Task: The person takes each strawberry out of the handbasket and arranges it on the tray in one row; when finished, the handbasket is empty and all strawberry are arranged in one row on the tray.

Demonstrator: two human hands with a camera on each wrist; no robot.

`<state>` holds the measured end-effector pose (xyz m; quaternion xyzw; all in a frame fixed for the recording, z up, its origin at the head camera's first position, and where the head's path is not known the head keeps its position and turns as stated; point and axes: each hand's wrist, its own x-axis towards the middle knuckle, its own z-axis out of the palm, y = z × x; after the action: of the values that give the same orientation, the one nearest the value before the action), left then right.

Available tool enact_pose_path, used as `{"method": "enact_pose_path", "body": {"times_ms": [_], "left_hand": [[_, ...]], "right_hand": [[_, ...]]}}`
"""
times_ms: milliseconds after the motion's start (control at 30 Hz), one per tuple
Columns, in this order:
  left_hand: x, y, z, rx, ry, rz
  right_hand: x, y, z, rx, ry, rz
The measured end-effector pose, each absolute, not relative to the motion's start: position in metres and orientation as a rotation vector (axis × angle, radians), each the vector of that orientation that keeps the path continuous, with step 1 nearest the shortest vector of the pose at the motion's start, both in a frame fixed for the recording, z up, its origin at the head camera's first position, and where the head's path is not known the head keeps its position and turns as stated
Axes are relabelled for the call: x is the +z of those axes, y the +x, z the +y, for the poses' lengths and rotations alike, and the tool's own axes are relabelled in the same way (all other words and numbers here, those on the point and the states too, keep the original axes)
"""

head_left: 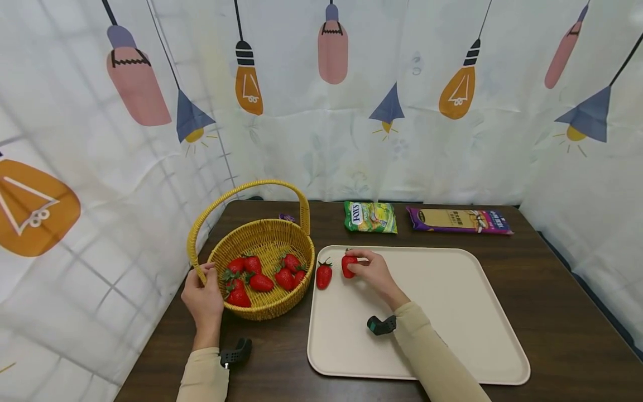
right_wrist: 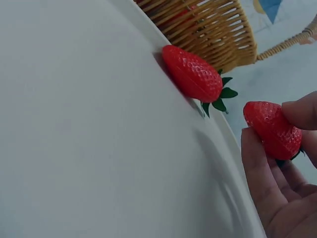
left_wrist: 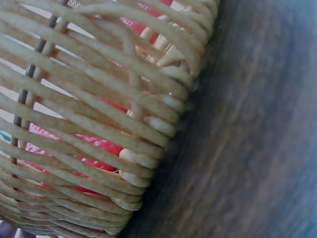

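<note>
My left hand (head_left: 205,298) grips the yellow woven basket (head_left: 266,314) at its left side, where the tall handle meets the rim. Several red strawberries (head_left: 261,282) lie inside, and their red shows through the weave in the left wrist view. Over the tray's upper left part, my right hand (head_left: 374,274) pinches a strawberry (right_wrist: 270,126) between thumb and fingers. Another strawberry (right_wrist: 193,74) with green leaves lies on the cream tray (head_left: 427,335), along its left edge beside the basket.
Behind the tray lie a green snack bag (head_left: 370,217) and a long purple and gold packet (head_left: 458,220). A small purple wrapper (head_left: 287,217) shows behind the basket. A patterned curtain (head_left: 311,139) hangs along the back and sides of the dark wooden table (head_left: 557,312).
</note>
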<state>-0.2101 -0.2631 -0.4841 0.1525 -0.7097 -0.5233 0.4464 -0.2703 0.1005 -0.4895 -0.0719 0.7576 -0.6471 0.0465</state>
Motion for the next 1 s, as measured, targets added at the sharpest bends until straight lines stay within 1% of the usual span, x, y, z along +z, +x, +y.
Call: {"method": "enact_pose_path", "body": {"times_ms": [167,367,700,1000], "left_hand": [[-0.4844,-0.2106,-0.2639,-1.305,0.382,-1.759],[-0.4862,-0.2120,-0.2642,-1.289,0.389,-1.760],[-0.4863,-0.2113,-0.2654,-1.286,0.366,-1.788],[-0.4867,-0.2110,-0.2656,-1.299,0.371,-1.787]], "right_hand": [[-0.4918,-0.2713,0.1019,-1.930,-0.124,2.366],[-0.4906,-0.2679,0.1013,-1.844,-0.103,2.438],[-0.4917,-0.2668,0.1003,-1.686,-0.162,2.511],[-0.4951,-0.2667,0.0981,-1.709,-0.219,2.433]]}}
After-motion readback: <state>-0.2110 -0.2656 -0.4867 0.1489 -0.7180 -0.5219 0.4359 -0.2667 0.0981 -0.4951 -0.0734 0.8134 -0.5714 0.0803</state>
